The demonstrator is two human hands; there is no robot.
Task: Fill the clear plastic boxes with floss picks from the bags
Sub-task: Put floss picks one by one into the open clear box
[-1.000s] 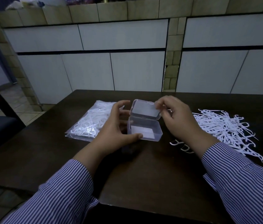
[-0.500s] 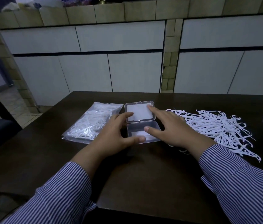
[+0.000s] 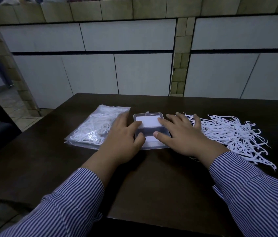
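1. Clear plastic box (image 3: 149, 132) lies opened flat on the dark worktop (image 3: 151, 185), lid half away from the person and base half toward them, between the bag of floss picks (image 3: 97, 125) on the left and the loose pile of floss picks (image 3: 233, 134) on the right.
2. Left hand (image 3: 124, 137) rests with its fingers straight and spread, forefinger on the lid's left edge and thumb on the base; it grips nothing.
3. Right hand (image 3: 181, 134) lies likewise flat and open, forefinger on the lid's right edge, thumb on the base, its outer fingers touching the nearest picks.
4. The step in hand looks to be settling the box open. To do it well, keep the left hand pressing it down so the light box cannot slide, and send the right hand to the pile to gather picks lying the same way, so they go into the base aligned.
5. Compared with a second ago, the lid, then held raised by the right hand, now lies fully back on the worktop, and both hands have flattened out.
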